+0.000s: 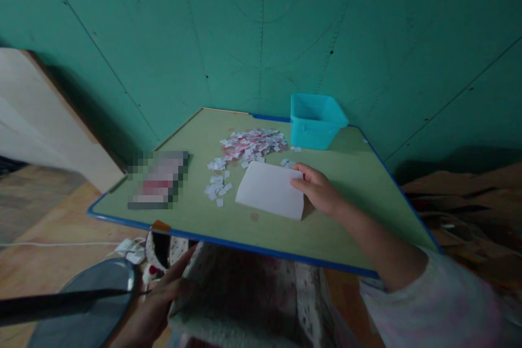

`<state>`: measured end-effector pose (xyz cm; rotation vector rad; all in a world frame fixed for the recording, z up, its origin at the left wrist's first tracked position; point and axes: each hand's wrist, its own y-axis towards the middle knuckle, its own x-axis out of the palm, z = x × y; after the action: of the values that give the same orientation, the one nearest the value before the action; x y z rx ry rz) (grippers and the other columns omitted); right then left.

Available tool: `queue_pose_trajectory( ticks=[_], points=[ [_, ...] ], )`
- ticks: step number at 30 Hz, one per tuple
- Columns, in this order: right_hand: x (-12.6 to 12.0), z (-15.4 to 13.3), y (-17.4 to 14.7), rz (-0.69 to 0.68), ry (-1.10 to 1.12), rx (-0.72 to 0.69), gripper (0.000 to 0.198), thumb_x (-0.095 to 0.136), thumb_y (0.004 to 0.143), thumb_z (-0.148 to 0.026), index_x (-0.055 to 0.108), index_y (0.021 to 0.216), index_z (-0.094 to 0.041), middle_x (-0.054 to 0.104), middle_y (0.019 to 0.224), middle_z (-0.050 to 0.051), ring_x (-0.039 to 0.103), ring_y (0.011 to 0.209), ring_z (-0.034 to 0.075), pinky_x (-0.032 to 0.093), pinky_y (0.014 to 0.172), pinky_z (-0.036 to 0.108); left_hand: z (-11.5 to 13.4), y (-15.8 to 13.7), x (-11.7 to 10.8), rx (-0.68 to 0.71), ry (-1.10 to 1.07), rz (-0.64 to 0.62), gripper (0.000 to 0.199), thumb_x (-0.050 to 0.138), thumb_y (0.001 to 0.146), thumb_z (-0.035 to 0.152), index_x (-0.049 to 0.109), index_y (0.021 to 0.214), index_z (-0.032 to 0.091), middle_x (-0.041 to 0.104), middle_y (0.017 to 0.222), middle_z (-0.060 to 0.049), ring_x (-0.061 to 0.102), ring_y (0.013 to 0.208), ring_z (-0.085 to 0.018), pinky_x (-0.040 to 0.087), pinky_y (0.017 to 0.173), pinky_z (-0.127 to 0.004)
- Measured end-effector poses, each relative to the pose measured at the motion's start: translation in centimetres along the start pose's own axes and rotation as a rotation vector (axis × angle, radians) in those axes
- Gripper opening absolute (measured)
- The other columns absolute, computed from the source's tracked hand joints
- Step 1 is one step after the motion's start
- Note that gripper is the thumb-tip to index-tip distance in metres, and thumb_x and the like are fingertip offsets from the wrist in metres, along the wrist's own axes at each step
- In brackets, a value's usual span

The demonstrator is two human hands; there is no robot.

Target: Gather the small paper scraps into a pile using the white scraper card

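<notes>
At frame centre, the right hand [318, 189] pinches the right edge of a white sheet [270, 189] lying flat on the green table [346, 174]. Lower left, below the table's blue front edge, the left hand [157, 302] grips a fuzzy cloth [228, 293]. Bare tabletop lies right of the sheet.

On my monitor, two bare hands, no rings or gloves. The right hand [320, 189] continues back from its fingers into a bare forearm, then a loose, pale pinkish-white sleeve [428, 304] pushed up toward the elbow, soft-looking and faintly mottled. The left hand [163, 296] shows bare fingers and wrist; behind them I see no sleeve within view.
</notes>
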<state>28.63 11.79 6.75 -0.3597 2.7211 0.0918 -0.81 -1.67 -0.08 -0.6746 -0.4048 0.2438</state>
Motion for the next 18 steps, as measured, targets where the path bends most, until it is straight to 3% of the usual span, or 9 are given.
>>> queue_pose_trajectory(
  ticks=[11,18],
  points=[
    [0.03,-0.22,0.06,0.066,0.103,-0.024,0.009,0.045,0.072,-0.026,0.047,0.079,-0.02,0.046,0.065,-0.004,0.043,0.059,0.011,0.031,0.053,0.022,-0.57,0.35,-0.34,0.072,0.024,-0.085,0.046,0.067,0.049,0.017,0.069,0.093,0.028,0.071,0.099,0.002,0.056,0.104,-0.03,0.051,0.072,-0.031],
    [0.67,0.25,0.16,-0.05,0.127,0.004,0.012,0.046,0.072,-0.026,0.046,0.081,-0.019,0.047,0.068,-0.003,0.045,0.062,0.011,0.032,0.054,0.022,-0.8,0.25,-0.55,0.066,0.04,-0.077,0.052,0.069,0.048,0.021,0.067,0.099,0.026,0.07,0.104,0.0,0.051,0.11,-0.032,0.049,0.079,-0.035]
  ],
)
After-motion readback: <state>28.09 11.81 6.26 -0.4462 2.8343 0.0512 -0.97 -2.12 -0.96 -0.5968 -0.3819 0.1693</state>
